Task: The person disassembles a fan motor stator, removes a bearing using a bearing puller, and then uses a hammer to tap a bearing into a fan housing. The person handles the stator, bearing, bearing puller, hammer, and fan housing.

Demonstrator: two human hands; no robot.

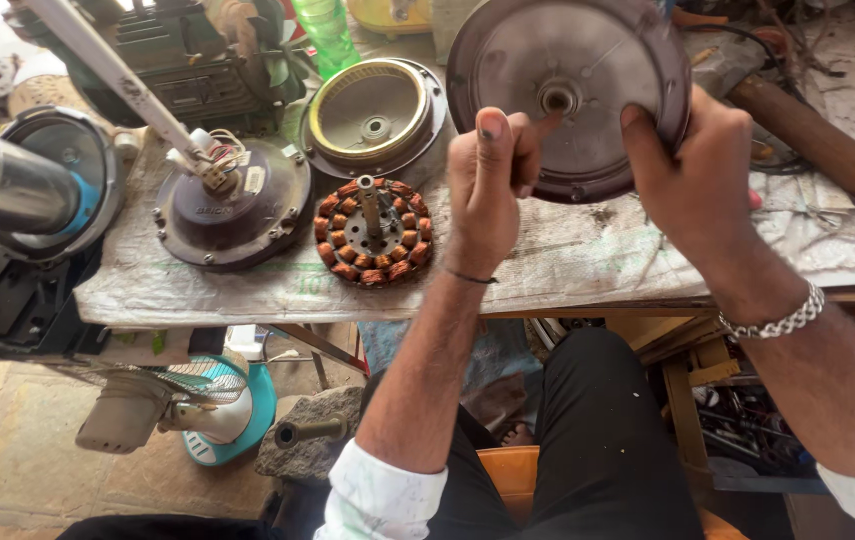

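I'm looking at three round motor covers: one [587, 60] in my hands, one [372, 115] lying open, one [232, 215] with wires. I'm also seeing one copper-wound stator [372, 232], one green bottle [327, 30] and one small table fan [202, 410].

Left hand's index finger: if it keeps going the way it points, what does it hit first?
Likely the central hub hole of the round grey metal fan cover; the left hand is nearly there, though depth is unclear.

from my feed the scene is bright with soft daylight; the top left corner blows out to white. glare streaks the steel tube [2, 185] at left. shadows stay faint on the surface [587, 260], darker beneath it. focus is sharp centrally, and edges bend with wide-angle distortion.
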